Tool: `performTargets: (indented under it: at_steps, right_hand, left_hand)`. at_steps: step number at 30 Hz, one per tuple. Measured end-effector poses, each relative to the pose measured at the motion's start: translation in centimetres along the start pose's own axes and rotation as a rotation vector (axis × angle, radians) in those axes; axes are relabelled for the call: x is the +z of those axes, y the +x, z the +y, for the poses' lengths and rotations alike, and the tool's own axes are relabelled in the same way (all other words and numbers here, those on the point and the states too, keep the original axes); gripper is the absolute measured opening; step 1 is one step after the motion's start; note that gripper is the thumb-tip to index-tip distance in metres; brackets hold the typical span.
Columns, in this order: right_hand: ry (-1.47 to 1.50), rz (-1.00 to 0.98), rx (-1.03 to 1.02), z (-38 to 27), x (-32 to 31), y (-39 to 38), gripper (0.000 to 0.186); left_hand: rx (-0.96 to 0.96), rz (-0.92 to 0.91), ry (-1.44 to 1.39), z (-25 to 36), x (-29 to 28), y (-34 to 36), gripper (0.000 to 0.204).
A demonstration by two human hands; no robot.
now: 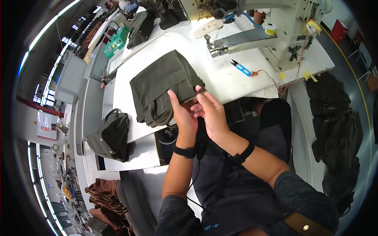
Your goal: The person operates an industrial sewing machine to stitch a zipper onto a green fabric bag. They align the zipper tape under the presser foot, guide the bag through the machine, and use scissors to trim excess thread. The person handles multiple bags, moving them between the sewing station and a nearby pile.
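A dark olive fabric bag (161, 78) lies on the white sewing table in front of me, its carry handle (160, 118) toward my body. My left hand (184, 118) grips the near right edge, thumb on top and fingers mostly hidden underneath. Close beside it, my right hand (214, 120) pinches the corner by the end of a metal-toothed zipper (190, 99). The tips of the right fingers curl inward, and part of the zipper is covered by them.
Right of the bag stands a sewing machine (291, 35) with a long arm. Blue thread snips (241, 68) lie before it. Another olive bag (109, 135) sits at the left, brown pieces (108, 200) below it. Dark bags (334, 129) pile up at the right.
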State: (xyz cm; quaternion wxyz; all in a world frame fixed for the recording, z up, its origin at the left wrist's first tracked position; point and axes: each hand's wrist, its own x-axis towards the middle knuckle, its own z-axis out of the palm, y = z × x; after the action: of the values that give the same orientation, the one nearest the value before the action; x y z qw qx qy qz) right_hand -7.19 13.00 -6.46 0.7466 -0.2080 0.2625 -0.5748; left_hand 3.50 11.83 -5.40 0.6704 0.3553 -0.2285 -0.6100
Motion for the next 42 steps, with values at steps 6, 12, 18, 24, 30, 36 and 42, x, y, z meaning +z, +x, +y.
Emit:
performTargets:
  at_steps: [6, 12, 18, 24, 30, 36, 42]
  right_hand:
    - [-1.007, -0.195, -0.994, 0.3, -1.8, -0.8, 0.059]
    - [-0.863, -0.034, -0.477, 1.3, -4.1, -0.3, 0.064]
    - [-0.748, -0.104, -0.293, -0.1, -5.8, -0.5, 0.055]
    - [-0.736, -0.16, -0.099, -4.7, -7.2, 1.0, 0.041]
    - [-1.078, -0.045, -0.909, -11.0, -9.0, 4.6, 0.026]
    - [-1.584, -0.183, -1.51, -19.8, -7.3, 12.7, 0.022]
    - [-1.844, -0.361, -1.214, -20.3, -4.2, 16.3, 0.018]
  left_hand:
    - [0.197, 0.045, -0.026, -0.5, 3.4, -1.2, 0.076]
    - [0.241, -0.03, -0.081, -1.4, 1.9, -0.1, 0.073]
    - [0.256, 0.007, -0.243, -0.6, 2.3, 0.6, 0.064]
    - [0.246, 0.102, -0.133, 1.9, 2.0, 3.6, 0.056]
    - [0.329, 0.146, -0.048, 3.1, 3.1, 8.9, 0.055]
    - [0.32, 0.053, -0.036, 2.8, 6.9, 17.4, 0.068]
    - [0.344, -0.283, -0.165, 0.6, 10.2, 22.6, 0.043]
